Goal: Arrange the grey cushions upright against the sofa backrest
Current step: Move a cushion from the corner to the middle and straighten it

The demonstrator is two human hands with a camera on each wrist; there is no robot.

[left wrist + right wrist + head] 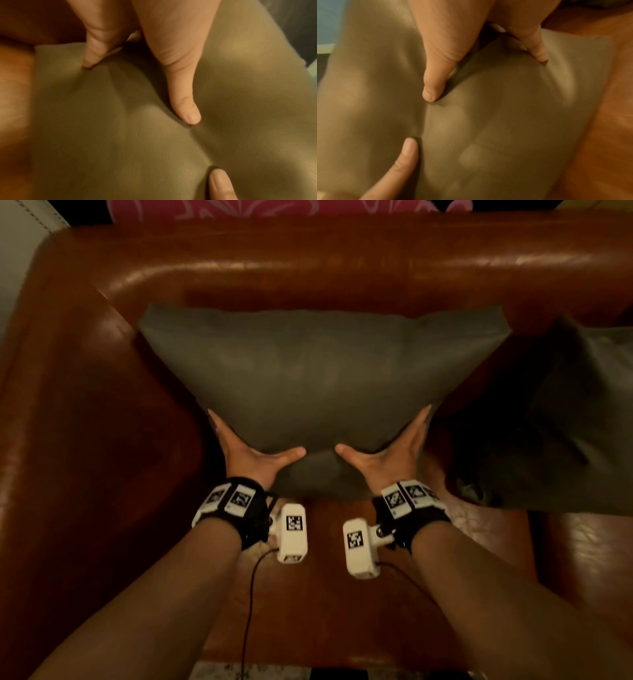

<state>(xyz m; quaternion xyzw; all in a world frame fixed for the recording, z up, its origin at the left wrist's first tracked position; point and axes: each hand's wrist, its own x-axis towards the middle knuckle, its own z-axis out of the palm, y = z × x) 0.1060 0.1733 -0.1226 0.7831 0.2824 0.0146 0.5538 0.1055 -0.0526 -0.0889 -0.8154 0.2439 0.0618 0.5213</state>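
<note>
A grey leather cushion (318, 371) stands upright on the brown leather sofa, its top edge leaning at the backrest (342, 265). My left hand (246, 446) presses its lower left side with straight fingers, thumb laid across the front. My right hand (390, 445) mirrors it on the lower right side. Both wrist views show the thumbs dented into the cushion (120, 135) (505, 121), tips close together. A second grey cushion (565, 412) lies slumped on the seat to the right.
The sofa's left armrest (68, 371) rises close beside the held cushion. Bare seat (325, 594) stretches below my wrists to the front edge. A pink patterned fabric (274, 207) shows behind the backrest.
</note>
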